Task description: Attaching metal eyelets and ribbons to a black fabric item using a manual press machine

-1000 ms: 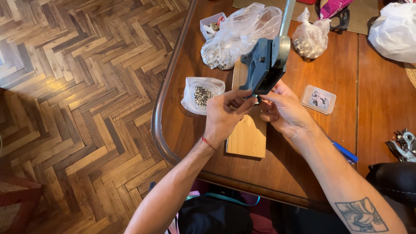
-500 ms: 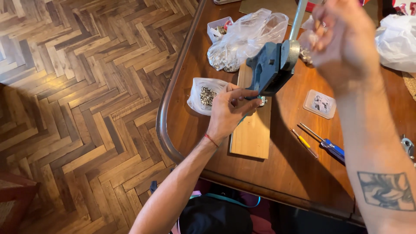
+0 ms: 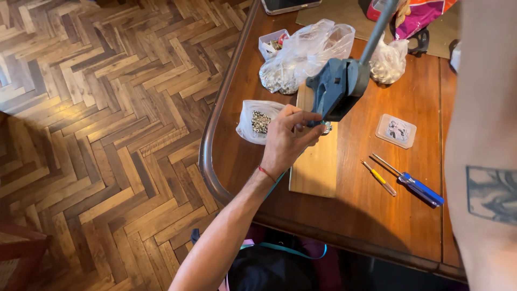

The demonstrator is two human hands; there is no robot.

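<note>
The left hand [image 3: 288, 137] pinches a small metal piece [image 3: 325, 127] at its fingertips, directly under the head of the blue press [image 3: 336, 89]. The press lever [image 3: 377, 27] runs up and away from the fingers; the right hand is out of view, so its grip cannot be told.

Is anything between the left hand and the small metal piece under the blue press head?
Nothing visible. The left hand already has its fingertips at the small shiny metal piece beneath the blue-grey metal hand press on the light wooden board.
</note>
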